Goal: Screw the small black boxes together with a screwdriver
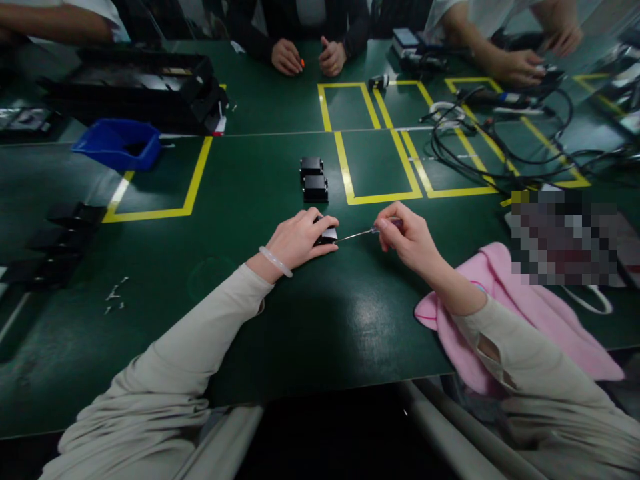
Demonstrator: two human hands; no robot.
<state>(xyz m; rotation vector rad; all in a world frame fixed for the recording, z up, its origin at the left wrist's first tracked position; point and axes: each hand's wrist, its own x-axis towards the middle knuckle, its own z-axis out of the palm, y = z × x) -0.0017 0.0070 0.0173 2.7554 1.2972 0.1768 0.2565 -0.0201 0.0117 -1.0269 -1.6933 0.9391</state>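
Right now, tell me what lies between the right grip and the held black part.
The head view shows a thin metal tool shaft there.

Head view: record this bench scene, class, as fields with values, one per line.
Left hand: holds a small black rectangular block
Right hand: holds a thin metal-shafted tool, tip at the block's edge
Beyond left hand: two similar black rectangular blocks, one behind the other
Upper left: blue plastic bin
Right side: pink fabric cloth
Surface: green tabletop, yellow tape outlines
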